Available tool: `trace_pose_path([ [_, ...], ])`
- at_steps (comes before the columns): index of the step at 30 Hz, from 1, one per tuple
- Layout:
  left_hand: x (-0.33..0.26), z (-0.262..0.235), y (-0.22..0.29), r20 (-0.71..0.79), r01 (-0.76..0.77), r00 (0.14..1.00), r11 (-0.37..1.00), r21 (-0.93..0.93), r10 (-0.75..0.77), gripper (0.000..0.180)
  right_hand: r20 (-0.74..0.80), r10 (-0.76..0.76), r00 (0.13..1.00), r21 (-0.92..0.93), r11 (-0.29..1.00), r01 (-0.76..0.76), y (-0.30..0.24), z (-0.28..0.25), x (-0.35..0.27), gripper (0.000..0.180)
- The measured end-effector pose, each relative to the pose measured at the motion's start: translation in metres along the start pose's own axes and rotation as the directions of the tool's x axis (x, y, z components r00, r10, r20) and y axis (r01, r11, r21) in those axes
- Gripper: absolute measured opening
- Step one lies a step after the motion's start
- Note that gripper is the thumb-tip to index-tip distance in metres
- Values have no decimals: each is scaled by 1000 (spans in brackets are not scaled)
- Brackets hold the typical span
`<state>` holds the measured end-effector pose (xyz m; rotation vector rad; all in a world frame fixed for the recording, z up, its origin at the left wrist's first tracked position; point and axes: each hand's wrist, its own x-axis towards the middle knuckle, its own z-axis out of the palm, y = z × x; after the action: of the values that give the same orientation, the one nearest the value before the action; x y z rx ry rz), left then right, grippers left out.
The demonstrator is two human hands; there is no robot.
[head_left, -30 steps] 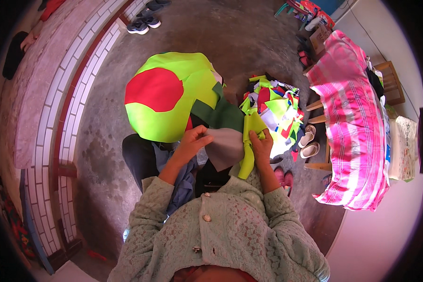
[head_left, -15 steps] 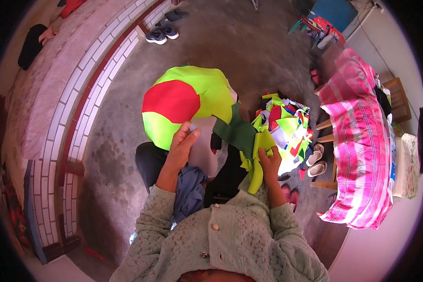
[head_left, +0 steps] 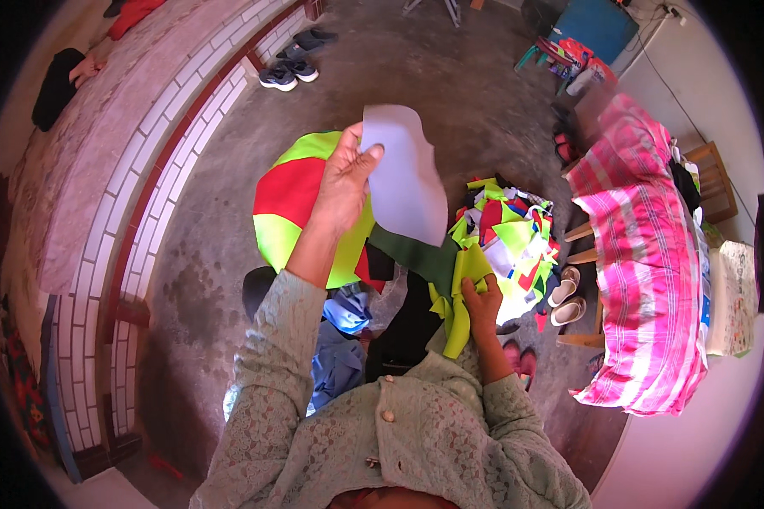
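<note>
My left hand (head_left: 346,178) is raised in front of me, thumb and fingers pinching the left edge of a pale grey fabric piece (head_left: 406,178) that hangs with a curved lower end. Lower and to the right, my right hand (head_left: 484,305) grips a bundle of neon yellow-green fabric strips (head_left: 460,297). A dark green fabric piece (head_left: 423,256) stretches beside that bundle, partly behind the grey piece. Behind my left forearm lies a large rounded heap of yellow-green and red fabric (head_left: 290,193). Black cloth (head_left: 403,327) and blue-grey cloth (head_left: 338,360) lie on or near my lap.
To the right, a mixed pile of coloured fabric scraps (head_left: 509,237) sits on the floor, near pale slippers (head_left: 566,299). A pink checked cloth (head_left: 632,263) drapes over wooden-legged furniture. Dark shoes (head_left: 289,75) stand by the white-tiled ledge (head_left: 163,144) on the left.
My left hand has risen away from my lap, lifting the grey piece up and to the right. The right hand keeps its grip on the yellow-green strips, slightly lower.
</note>
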<state>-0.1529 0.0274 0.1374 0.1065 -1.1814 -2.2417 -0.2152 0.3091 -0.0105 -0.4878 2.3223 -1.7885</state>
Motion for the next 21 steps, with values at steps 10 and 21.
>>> trace_pose_path([
  [10, -11, -106, -69, -276, 292, 945, 832, 471, -175, 45, -6, 64, 998, -28, 998, -64, -6, -1, -1, 23],
  [21, -57, -84, -55, -405, 292, 914, 707, 644, -9, 47, 11, 139, 990, 93, 986, -140, 4, -1, 2, 21],
])
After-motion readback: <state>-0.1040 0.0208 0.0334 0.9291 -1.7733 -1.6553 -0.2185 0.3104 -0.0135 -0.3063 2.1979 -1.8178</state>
